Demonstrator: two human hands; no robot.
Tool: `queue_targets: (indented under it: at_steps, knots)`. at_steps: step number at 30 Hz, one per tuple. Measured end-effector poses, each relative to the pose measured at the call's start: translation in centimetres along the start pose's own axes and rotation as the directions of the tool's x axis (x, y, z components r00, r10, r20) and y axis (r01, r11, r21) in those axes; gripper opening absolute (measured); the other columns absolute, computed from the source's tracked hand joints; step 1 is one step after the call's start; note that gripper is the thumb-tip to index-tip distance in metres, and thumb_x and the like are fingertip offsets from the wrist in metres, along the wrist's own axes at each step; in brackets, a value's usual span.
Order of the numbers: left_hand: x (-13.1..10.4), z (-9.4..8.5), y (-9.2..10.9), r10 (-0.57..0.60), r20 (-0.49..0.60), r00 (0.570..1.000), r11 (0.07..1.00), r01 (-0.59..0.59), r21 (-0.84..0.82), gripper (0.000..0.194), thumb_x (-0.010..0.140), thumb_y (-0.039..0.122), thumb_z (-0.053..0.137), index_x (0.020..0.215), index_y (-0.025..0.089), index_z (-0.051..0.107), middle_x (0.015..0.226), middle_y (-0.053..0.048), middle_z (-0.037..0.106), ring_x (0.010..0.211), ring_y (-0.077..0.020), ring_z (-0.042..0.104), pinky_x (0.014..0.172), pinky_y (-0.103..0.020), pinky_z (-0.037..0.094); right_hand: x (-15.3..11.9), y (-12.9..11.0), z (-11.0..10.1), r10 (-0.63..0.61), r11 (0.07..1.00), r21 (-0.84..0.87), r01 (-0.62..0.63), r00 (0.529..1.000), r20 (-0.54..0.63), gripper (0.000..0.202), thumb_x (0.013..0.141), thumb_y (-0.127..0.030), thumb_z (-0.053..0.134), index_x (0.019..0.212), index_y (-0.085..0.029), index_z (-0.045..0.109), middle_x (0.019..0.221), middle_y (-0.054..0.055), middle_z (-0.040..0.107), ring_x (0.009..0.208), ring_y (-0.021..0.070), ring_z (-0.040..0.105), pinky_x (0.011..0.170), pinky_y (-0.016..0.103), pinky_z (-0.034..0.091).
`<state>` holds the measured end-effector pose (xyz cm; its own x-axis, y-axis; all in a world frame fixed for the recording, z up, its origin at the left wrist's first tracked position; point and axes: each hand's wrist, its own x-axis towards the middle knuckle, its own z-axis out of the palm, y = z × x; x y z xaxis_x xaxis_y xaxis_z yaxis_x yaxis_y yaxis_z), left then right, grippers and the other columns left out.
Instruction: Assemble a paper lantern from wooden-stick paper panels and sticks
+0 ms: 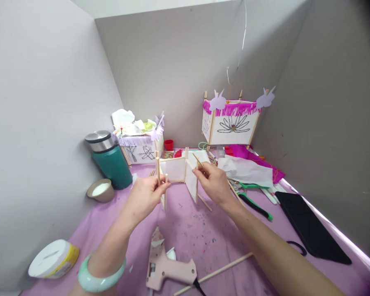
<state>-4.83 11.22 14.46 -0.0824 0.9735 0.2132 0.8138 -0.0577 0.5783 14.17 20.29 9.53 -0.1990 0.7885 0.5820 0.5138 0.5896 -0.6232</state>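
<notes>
1. This looks like a small handicraft workspace: plain grey walls [166, 65] rise beyond and to both sides of the left grip [146, 195] and right grip [216, 183].
2. Under both grips spreads a surface [185, 246] with a purple covering, speckled with tiny scraps.
3. Between the grips stands a paper-panelled stick frame [175, 169].
4. Nearer the wearer than the grips lie a pink glue gun [172, 268] and a loose wooden stick [223, 271].
5. Just right of the right grip lie green-and-black pliers [249, 200] and white paper [249, 172].
6. Beyond the right grip, a fringed paper box [231, 131] carries a drawn flower and rabbit cutouts.
</notes>
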Motion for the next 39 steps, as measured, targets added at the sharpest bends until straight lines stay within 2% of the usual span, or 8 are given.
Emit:
queue_targets:
  at_steps: [8,11,16,20,24,31,36,39]
  knots:
    - [2.4,1.1,-0.2,0.052,0.000,0.999,0.997,-0.052,-0.055,0.023,0.083,0.036,0.049,0.076,0.019,0.063,0.048,0.004,0.057,0.050,-0.0148,0.059,0.055,-0.024,0.040,1.1,1.8,-0.1,-0.077,0.976,-0.209,0.061,0.995,-0.065,0.016,0.085,-0.027,0.053,0.071,-0.020,0.055,0.067,-0.001,0.059,0.061,0.0139,0.051,0.057,0.025,0.030]
    - [2.4,0.9,-0.2,0.048,-0.009,0.999,0.998,-0.049,-0.036,0.023,0.083,0.036,0.049,0.074,0.020,0.062,0.048,0.004,0.057,0.050,-0.0145,0.058,0.056,-0.024,0.039,0.9,1.1,-0.2,-0.073,0.986,-0.154,0.065,0.996,-0.045,0.015,0.085,-0.028,0.053,0.072,-0.020,0.056,0.068,-0.001,0.059,0.063,0.0135,0.053,0.058,0.024,0.031]
    - [0.3,-0.3,-0.2,0.015,-0.028,1.000,0.999,-0.016,-0.028,0.025,0.083,0.041,0.049,0.076,0.022,0.064,0.048,0.005,0.057,0.049,-0.0139,0.056,0.054,-0.023,0.038,-0.3,-0.7,-0.4,-0.069,0.997,-0.017,0.069,0.998,-0.012,0.013,0.084,-0.026,0.056,0.073,-0.020,0.056,0.068,-0.003,0.059,0.062,0.0120,0.054,0.060,0.022,0.034]
    - [-0.5,-0.3,-0.7,-0.016,-0.012,1.000,0.999,0.016,-0.029,0.025,0.083,0.041,0.050,0.074,0.022,0.063,0.047,0.005,0.057,0.049,-0.0139,0.056,0.054,-0.023,0.038,-1.2,-0.8,0.2,-0.083,0.996,-0.015,0.083,0.996,0.027,0.013,0.084,-0.025,0.057,0.072,-0.020,0.056,0.067,-0.003,0.059,0.062,0.0121,0.053,0.061,0.022,0.034]
    - [0.2,0.3,-1.2,-0.018,-0.003,1.000,0.999,0.018,-0.038,0.025,0.083,0.040,0.049,0.073,0.022,0.062,0.048,0.005,0.057,0.050,-0.0144,0.057,0.054,-0.023,0.038,-1.4,-0.2,0.7,-0.105,0.992,-0.062,0.106,0.994,0.028,0.014,0.086,-0.024,0.055,0.073,-0.020,0.055,0.068,-0.002,0.059,0.062,0.0123,0.052,0.061,0.023,0.033]
    - [1.9,1.0,-1.6,-0.020,-0.004,1.000,0.999,0.020,-0.037,0.023,0.082,0.038,0.049,0.078,0.022,0.064,0.048,0.005,0.058,0.049,-0.0154,0.060,0.054,-0.024,0.040,-0.1,1.7,1.8,-0.143,0.979,-0.141,0.145,0.989,0.021,0.015,0.088,-0.027,0.051,0.076,-0.021,0.057,0.075,-0.001,0.063,0.066,0.0128,0.055,0.061,0.023,0.033]
    - [2.3,1.0,-1.8,-0.017,0.010,1.000,0.998,0.016,0.068,0.026,0.082,0.039,0.048,0.076,0.021,0.065,0.048,0.004,0.059,0.053,-0.0174,0.062,0.055,-0.025,0.039,-0.3,2.1,2.5,-0.175,0.970,-0.163,0.181,0.983,0.051,0.016,0.089,-0.030,0.051,0.078,-0.020,0.058,0.076,0.001,0.064,0.069,0.0145,0.057,0.064,0.024,0.034]
    - [2.2,1.0,-1.8,-0.044,0.032,0.999,0.994,0.040,0.104,0.026,0.081,0.040,0.048,0.076,0.021,0.066,0.048,0.002,0.060,0.056,-0.0184,0.062,0.056,-0.026,0.039,-1.0,1.9,2.4,-0.155,0.980,-0.110,0.163,0.984,0.083,0.014,0.088,-0.031,0.054,0.082,-0.020,0.059,0.077,0.001,0.065,0.070,0.0147,0.057,0.066,0.024,0.036]
